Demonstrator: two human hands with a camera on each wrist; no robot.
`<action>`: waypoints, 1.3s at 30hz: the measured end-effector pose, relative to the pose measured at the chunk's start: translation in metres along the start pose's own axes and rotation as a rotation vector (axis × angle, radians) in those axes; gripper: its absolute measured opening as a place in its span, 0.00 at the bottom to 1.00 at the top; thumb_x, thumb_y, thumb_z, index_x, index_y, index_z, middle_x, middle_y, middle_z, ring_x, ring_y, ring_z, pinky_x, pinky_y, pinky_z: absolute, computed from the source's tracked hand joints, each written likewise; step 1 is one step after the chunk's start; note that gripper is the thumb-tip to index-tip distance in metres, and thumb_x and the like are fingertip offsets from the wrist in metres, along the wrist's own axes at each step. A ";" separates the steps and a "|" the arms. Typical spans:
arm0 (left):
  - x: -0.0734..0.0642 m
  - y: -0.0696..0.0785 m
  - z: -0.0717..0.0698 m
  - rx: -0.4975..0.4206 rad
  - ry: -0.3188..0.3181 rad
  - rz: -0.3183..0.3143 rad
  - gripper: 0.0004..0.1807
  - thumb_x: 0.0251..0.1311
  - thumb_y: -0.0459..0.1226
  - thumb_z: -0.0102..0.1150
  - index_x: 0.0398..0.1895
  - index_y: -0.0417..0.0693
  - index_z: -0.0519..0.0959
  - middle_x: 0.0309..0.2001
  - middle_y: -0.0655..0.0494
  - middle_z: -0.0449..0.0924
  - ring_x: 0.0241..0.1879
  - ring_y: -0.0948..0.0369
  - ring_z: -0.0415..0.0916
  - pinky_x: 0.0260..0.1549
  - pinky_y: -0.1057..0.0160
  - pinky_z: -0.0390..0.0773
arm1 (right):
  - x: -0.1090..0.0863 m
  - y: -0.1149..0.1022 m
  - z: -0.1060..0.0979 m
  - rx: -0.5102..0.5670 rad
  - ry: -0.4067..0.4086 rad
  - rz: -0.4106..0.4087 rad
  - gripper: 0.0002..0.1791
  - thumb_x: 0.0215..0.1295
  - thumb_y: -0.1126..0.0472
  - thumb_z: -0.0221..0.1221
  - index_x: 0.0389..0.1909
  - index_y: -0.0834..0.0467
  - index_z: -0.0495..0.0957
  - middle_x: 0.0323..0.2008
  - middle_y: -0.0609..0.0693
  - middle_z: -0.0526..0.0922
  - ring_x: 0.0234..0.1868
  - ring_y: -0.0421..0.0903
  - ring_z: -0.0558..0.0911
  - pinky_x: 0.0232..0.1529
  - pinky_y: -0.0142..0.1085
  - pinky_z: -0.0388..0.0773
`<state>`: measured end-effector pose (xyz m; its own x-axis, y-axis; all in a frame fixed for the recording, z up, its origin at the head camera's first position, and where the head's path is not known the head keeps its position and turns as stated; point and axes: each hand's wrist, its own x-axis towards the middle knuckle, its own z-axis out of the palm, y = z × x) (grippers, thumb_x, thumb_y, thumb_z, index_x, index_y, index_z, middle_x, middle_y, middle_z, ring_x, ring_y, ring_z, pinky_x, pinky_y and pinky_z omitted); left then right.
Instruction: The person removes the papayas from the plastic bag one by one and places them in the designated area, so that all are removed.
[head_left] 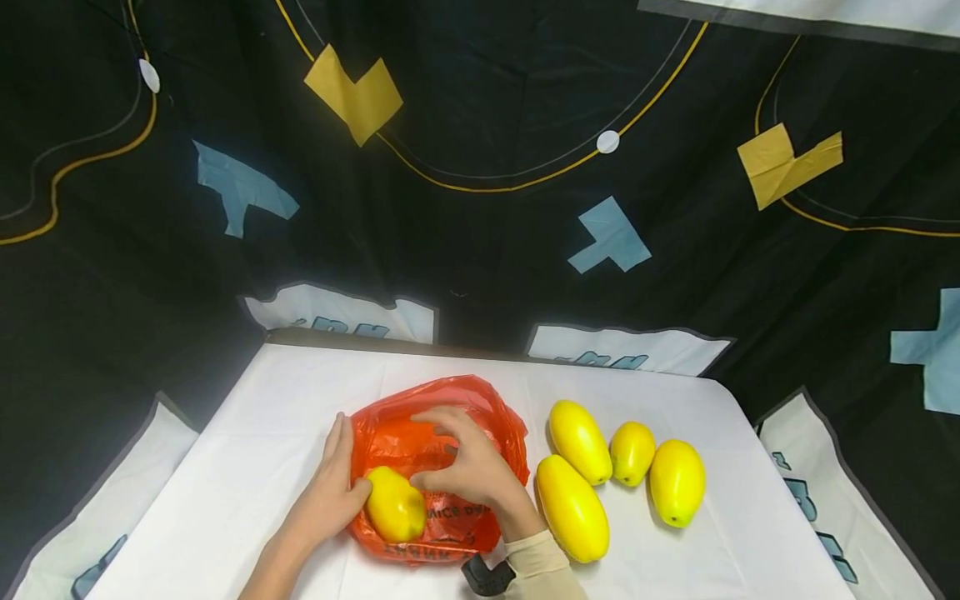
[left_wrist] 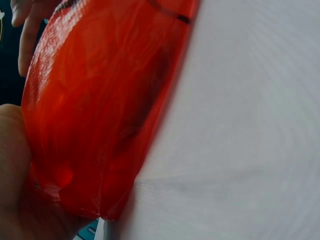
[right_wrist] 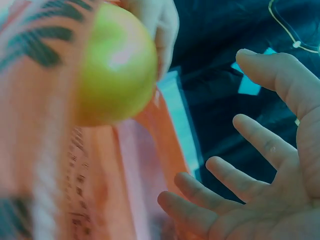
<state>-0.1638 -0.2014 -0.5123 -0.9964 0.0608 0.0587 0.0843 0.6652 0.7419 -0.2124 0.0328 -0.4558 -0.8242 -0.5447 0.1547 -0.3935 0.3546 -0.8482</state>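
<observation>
A red plastic bag [head_left: 450, 533] with dark print lies on the white table, its mouth spread. One yellow fruit [head_left: 395, 505] sits at the bag's near left side. My left hand [head_left: 324, 492] holds the bag's left edge, fingers along the outside and thumb at the fruit. In the left wrist view the red bag [left_wrist: 100, 110] fills the space beside that hand. My right hand [head_left: 468, 458] is over the bag, just right of the fruit, with its fingers spread and nothing in them. In the right wrist view the yellow fruit [right_wrist: 117, 67] stands apart from those spread fingers [right_wrist: 225, 175].
Right of the bag lie several more yellow fruits: two long ones [head_left: 573, 508] nearest it, a small one [head_left: 632, 453] and a rounder one [head_left: 677, 483]. The white table [head_left: 300, 392] ends at a black curtain [head_left: 480, 242] behind it.
</observation>
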 end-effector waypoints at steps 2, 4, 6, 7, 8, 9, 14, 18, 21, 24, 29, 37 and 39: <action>0.000 0.000 0.000 0.002 0.000 0.000 0.52 0.58 0.33 0.54 0.77 0.41 0.31 0.77 0.48 0.20 0.75 0.43 0.34 0.67 0.38 0.48 | 0.001 0.000 0.005 -0.008 -0.020 0.015 0.39 0.41 0.54 0.74 0.58 0.30 0.72 0.60 0.32 0.69 0.57 0.48 0.73 0.52 0.50 0.77; 0.000 -0.001 0.001 0.003 0.002 0.003 0.52 0.58 0.33 0.54 0.77 0.42 0.31 0.77 0.48 0.21 0.75 0.43 0.35 0.67 0.38 0.48 | 0.002 0.001 0.011 -0.005 -0.044 0.024 0.38 0.41 0.54 0.74 0.58 0.31 0.73 0.59 0.32 0.70 0.57 0.51 0.74 0.51 0.50 0.78; 0.000 -0.001 0.001 0.004 0.003 0.005 0.52 0.59 0.33 0.54 0.77 0.43 0.31 0.77 0.49 0.20 0.75 0.43 0.35 0.67 0.38 0.48 | 0.003 0.002 0.016 -0.010 -0.064 0.026 0.38 0.41 0.54 0.74 0.57 0.31 0.73 0.59 0.33 0.71 0.57 0.53 0.74 0.52 0.50 0.78; 0.000 -0.002 0.001 0.004 0.004 0.008 0.52 0.59 0.33 0.54 0.77 0.43 0.30 0.77 0.49 0.20 0.74 0.43 0.35 0.67 0.37 0.48 | 0.003 0.003 0.019 -0.020 -0.071 0.025 0.38 0.41 0.54 0.74 0.57 0.31 0.74 0.58 0.33 0.71 0.57 0.52 0.74 0.52 0.50 0.78; 0.000 -0.002 0.001 0.003 0.004 0.010 0.52 0.59 0.33 0.54 0.77 0.43 0.30 0.77 0.49 0.20 0.74 0.43 0.35 0.67 0.37 0.48 | 0.003 0.003 0.021 -0.031 -0.080 0.018 0.37 0.42 0.53 0.74 0.57 0.31 0.74 0.58 0.33 0.71 0.56 0.51 0.74 0.52 0.49 0.77; 0.000 -0.002 0.001 0.004 0.003 0.010 0.52 0.59 0.33 0.54 0.77 0.42 0.31 0.77 0.49 0.20 0.74 0.42 0.35 0.67 0.37 0.48 | 0.003 0.004 0.024 -0.037 -0.090 0.010 0.37 0.42 0.53 0.74 0.58 0.32 0.74 0.57 0.33 0.72 0.56 0.51 0.74 0.53 0.48 0.77; 0.001 -0.002 0.001 0.003 -0.001 0.006 0.51 0.59 0.33 0.54 0.77 0.39 0.32 0.77 0.47 0.22 0.74 0.42 0.36 0.66 0.37 0.49 | 0.002 0.007 0.037 -0.047 -0.133 0.003 0.35 0.43 0.52 0.74 0.57 0.34 0.76 0.56 0.34 0.73 0.53 0.46 0.75 0.50 0.42 0.77; 0.001 -0.002 0.001 -0.003 -0.001 0.008 0.51 0.58 0.33 0.54 0.77 0.39 0.33 0.77 0.46 0.22 0.74 0.42 0.35 0.67 0.37 0.49 | 0.002 0.008 0.047 -0.024 -0.165 0.023 0.32 0.42 0.51 0.74 0.53 0.36 0.79 0.53 0.33 0.74 0.49 0.40 0.74 0.43 0.35 0.77; 0.000 -0.002 0.001 -0.001 0.001 0.014 0.51 0.58 0.33 0.55 0.77 0.39 0.32 0.77 0.47 0.20 0.74 0.42 0.35 0.67 0.37 0.48 | 0.001 0.008 0.051 -0.009 -0.181 0.021 0.30 0.41 0.53 0.74 0.51 0.37 0.80 0.50 0.33 0.76 0.45 0.37 0.74 0.39 0.32 0.76; 0.000 -0.002 0.001 0.004 0.006 0.020 0.51 0.59 0.33 0.55 0.77 0.38 0.32 0.77 0.48 0.20 0.74 0.41 0.35 0.67 0.37 0.49 | 0.000 0.008 0.053 -0.008 -0.186 0.023 0.29 0.40 0.53 0.74 0.49 0.36 0.80 0.49 0.32 0.76 0.44 0.36 0.74 0.38 0.31 0.76; 0.000 -0.002 0.001 0.010 0.013 0.024 0.51 0.59 0.34 0.55 0.77 0.37 0.33 0.77 0.47 0.20 0.74 0.41 0.36 0.66 0.37 0.50 | 0.000 0.005 0.055 -0.034 -0.191 0.004 0.29 0.41 0.54 0.74 0.48 0.35 0.81 0.51 0.30 0.75 0.45 0.36 0.74 0.38 0.30 0.76; 0.000 0.000 0.000 0.018 0.010 0.029 0.51 0.58 0.33 0.55 0.76 0.37 0.33 0.77 0.45 0.21 0.74 0.40 0.37 0.66 0.37 0.50 | -0.002 0.005 0.057 -0.076 -0.177 0.008 0.30 0.39 0.56 0.74 0.48 0.36 0.81 0.52 0.31 0.74 0.44 0.35 0.74 0.37 0.29 0.76; 0.000 0.000 0.000 0.016 0.010 0.028 0.51 0.58 0.33 0.55 0.76 0.37 0.33 0.77 0.45 0.21 0.74 0.40 0.37 0.66 0.37 0.50 | -0.002 0.005 0.057 -0.078 -0.175 0.015 0.30 0.39 0.56 0.75 0.48 0.36 0.81 0.52 0.31 0.75 0.44 0.36 0.74 0.37 0.30 0.75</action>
<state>-0.1638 -0.2012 -0.5123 -0.9936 0.0727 0.0862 0.1126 0.6754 0.7288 -0.1897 -0.0075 -0.4895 -0.7496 -0.6603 0.0461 -0.4179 0.4181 -0.8066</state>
